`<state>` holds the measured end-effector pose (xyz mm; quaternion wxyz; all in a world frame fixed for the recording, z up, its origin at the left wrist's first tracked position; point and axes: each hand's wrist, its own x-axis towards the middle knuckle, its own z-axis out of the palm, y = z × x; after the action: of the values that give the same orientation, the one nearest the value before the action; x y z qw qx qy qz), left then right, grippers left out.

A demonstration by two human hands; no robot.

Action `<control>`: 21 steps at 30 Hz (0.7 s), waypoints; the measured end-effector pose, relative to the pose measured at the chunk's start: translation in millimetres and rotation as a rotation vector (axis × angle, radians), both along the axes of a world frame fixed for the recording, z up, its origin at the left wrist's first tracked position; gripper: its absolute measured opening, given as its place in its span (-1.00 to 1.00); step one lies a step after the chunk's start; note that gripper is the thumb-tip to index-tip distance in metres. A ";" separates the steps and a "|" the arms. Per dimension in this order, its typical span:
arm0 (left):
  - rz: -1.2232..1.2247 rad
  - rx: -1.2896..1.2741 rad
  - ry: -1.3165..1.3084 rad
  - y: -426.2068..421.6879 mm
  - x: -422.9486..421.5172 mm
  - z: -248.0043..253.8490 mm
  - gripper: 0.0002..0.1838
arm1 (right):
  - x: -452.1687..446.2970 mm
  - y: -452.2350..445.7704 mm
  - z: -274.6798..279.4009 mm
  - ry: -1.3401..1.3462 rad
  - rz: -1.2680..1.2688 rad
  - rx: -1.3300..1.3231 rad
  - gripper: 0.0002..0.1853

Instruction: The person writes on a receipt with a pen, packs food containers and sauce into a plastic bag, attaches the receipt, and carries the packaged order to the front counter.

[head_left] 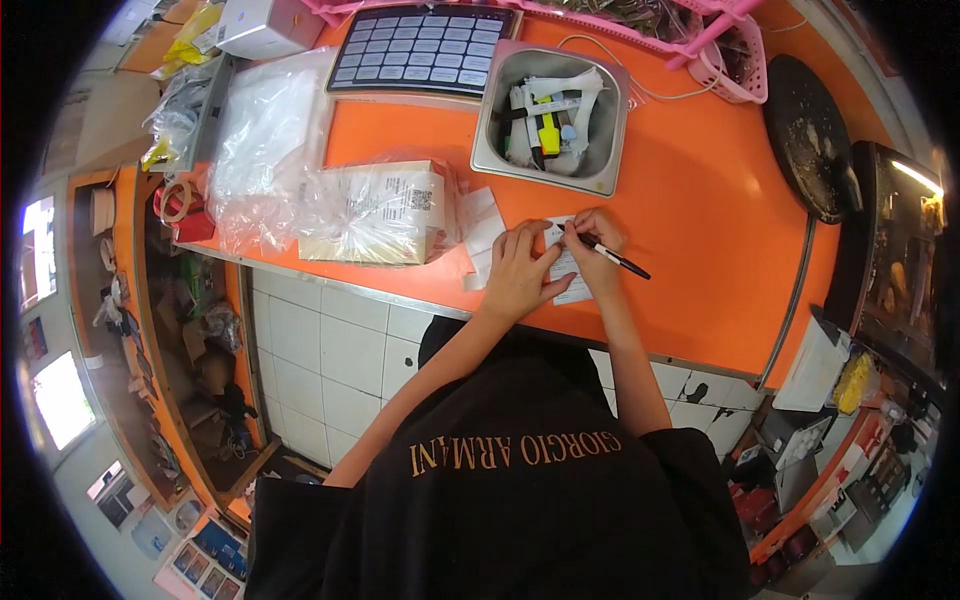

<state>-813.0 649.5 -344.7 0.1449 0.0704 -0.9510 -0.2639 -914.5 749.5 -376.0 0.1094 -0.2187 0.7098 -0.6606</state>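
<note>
My right hand (pixel 598 246) is closed around a black pen (pixel 628 266), its tip at a small white paper slip (pixel 572 290) on the orange counter. Fingers spread, my left hand (pixel 519 268) lies flat over the slip's left side and covers part of it. Beside that hand lies another white paper (pixel 482 232), partly creased. A plastic-wrapped box (pixel 375 212) with a printed label sits further left. Above my hands stands a metal container (pixel 612 150) with markers, a yellow highlighter (pixel 549 138) and white items in it.
A tablet (pixel 422 52) showing a grid of tiles lies at the back. Clear plastic bags (pixel 270 130) are heaped on the left, near a red tape dispenser (pixel 190 215). To the right are a pink basket (pixel 738 70) and a round black tray (pixel 803 130).
</note>
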 end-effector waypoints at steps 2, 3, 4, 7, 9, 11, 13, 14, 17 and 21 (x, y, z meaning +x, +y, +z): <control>0.008 -0.009 0.013 0.4 -0.4 0.4 -0.52 | 0.1 -1.4 2.9 0.019 -0.010 0.010 -0.77; 0.007 -0.008 0.012 0.5 -0.2 0.5 -0.52 | 0.3 -2.0 4.7 0.039 -0.021 0.020 -0.76; 0.009 -0.007 0.001 0.5 -0.1 0.7 -0.51 | 0.4 -2.2 6.3 0.038 -0.022 0.021 -0.76; 0.008 -0.007 -0.004 0.3 -0.6 1.1 -0.50 | 1.5 -2.5 8.1 0.080 -0.032 0.044 -0.76; 0.005 -0.008 0.002 0.3 -0.9 0.4 -0.50 | 2.9 -1.9 7.2 0.024 -0.021 0.010 -0.77; 0.011 -0.021 0.004 0.3 -0.5 -0.3 -0.51 | 4.3 -0.1 7.6 0.012 -0.016 0.027 -0.77; 0.007 -0.011 0.002 -0.2 -0.7 0.2 -0.51 | 3.9 -0.2 8.6 0.000 -0.007 0.042 -0.78; 0.003 0.000 -0.001 -0.1 0.0 0.6 -0.52 | 3.9 -0.4 11.1 -0.030 -0.016 0.043 -0.78; 0.005 -0.012 0.009 0.1 0.0 -0.3 -0.52 | 2.8 -1.5 9.1 -0.022 -0.018 0.058 -0.79; -0.008 -0.005 0.008 -0.7 0.1 0.0 -0.51 | 7.3 -4.3 10.3 -0.134 -0.102 -0.115 -0.81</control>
<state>-812.9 648.8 -344.7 0.1477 0.0655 -0.9513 -0.2626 -907.2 745.3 -365.7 0.1103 -0.1433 0.6720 -0.7181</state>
